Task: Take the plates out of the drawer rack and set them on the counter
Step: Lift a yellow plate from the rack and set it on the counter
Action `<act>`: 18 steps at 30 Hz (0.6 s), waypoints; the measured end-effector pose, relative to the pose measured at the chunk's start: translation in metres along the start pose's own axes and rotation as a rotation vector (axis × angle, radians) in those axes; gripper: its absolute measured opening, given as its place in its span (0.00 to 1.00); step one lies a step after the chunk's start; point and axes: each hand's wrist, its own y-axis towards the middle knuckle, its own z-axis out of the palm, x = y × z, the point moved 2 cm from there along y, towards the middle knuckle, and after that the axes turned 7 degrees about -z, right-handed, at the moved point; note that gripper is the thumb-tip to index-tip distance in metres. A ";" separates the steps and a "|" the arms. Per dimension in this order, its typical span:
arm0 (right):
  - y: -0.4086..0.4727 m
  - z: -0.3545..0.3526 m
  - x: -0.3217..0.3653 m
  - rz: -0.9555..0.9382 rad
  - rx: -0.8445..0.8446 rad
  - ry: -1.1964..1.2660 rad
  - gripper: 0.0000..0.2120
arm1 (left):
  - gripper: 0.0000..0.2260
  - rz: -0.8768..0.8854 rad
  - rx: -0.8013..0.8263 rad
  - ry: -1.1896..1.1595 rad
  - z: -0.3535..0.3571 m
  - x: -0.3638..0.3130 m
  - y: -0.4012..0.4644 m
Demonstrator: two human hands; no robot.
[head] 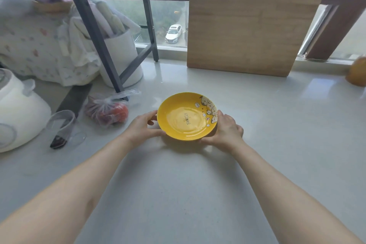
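Yellow plate: centre of counter, at or just above surface.
Left hand: grips rim at 9 o'clock.
Right hand: grips rim at 3 o'clock.
Risk: glossy glaze; uneven release could tip or clatter it.

Bare forearms, sleeveless to the elbows

One head-worn view looks forward and down, close over the pale glossy tabletop, facing the window.

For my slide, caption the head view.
Both hands, left and right, hold a yellow "FAMILY" plate over the white counter.
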 end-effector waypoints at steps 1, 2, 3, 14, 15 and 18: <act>0.004 0.003 0.005 0.011 -0.010 -0.007 0.39 | 0.26 -0.003 -0.007 -0.006 -0.003 0.001 0.003; 0.008 0.005 0.011 0.020 -0.018 -0.017 0.40 | 0.25 -0.008 -0.013 -0.009 -0.006 0.003 0.006; 0.011 0.008 0.016 0.030 -0.025 -0.027 0.40 | 0.25 -0.013 -0.019 -0.015 -0.008 0.004 0.007; -0.005 0.005 0.030 0.121 -0.004 -0.082 0.48 | 0.32 -0.109 -0.040 -0.041 -0.011 0.006 -0.005; -0.011 0.000 0.028 0.126 -0.002 -0.094 0.49 | 0.34 -0.123 -0.056 -0.044 -0.009 0.006 -0.009; -0.033 -0.018 0.015 0.154 -0.028 -0.093 0.48 | 0.38 -0.133 -0.094 -0.028 -0.003 -0.001 -0.030</act>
